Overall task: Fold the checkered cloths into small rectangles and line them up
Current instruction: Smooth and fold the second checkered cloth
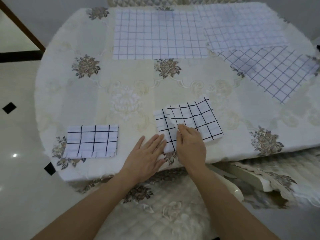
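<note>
Right hand [190,146] in pinch on half-folded cloth [195,116], near corner hidden beneath; left hand [147,153] flat alongside.

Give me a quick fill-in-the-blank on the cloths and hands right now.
1. The right hand pinches the half-folded cloth; the left hand lies ____.
2. The folded cloth lies to the ____ of both hands.
3. Unfolded cloths lie on the table's ____ side.
Missing: flat; left; far.
</note>
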The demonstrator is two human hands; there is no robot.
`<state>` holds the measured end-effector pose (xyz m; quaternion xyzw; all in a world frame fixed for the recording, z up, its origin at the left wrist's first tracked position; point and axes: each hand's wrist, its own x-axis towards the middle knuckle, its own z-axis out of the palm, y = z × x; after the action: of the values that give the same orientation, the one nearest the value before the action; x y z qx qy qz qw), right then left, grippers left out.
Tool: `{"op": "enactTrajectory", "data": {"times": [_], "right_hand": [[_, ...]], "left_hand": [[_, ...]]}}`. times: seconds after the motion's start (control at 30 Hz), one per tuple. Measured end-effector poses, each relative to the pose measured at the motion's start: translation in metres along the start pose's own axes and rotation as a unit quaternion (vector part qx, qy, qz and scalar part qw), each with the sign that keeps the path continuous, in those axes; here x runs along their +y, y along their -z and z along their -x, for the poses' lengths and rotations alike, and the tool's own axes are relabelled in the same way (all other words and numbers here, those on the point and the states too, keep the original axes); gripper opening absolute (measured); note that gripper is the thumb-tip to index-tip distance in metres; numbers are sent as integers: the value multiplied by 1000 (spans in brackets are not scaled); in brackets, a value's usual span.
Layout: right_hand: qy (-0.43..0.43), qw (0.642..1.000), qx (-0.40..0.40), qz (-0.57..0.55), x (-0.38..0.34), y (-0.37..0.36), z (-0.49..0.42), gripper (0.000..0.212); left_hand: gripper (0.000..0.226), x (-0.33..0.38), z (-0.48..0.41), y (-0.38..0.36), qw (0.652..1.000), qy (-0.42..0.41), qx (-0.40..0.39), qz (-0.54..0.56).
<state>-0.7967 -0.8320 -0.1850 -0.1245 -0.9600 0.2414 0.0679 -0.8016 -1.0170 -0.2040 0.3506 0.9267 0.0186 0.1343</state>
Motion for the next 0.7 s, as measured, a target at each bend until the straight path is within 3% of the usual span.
{"op": "enactTrajectory", "data": {"times": [0.43, 0.5, 0.6, 0.7], "right_hand": [[49, 985, -124, 110, -20, -21, 21, 66], [39, 985, -131, 103, -21, -18, 22, 69], [33, 985, -150, 75, -22, -13, 19, 74], [34, 988, -151, 7, -20, -1, 8, 71]], "left_hand": [[63, -1, 0, -1, 999, 10, 36, 26], [54, -3, 1, 3, 994, 49, 79, 61], [41, -7, -5, 11, 957, 162, 190, 145], [43, -3, -23, 17, 946, 193, 208, 160]]}}
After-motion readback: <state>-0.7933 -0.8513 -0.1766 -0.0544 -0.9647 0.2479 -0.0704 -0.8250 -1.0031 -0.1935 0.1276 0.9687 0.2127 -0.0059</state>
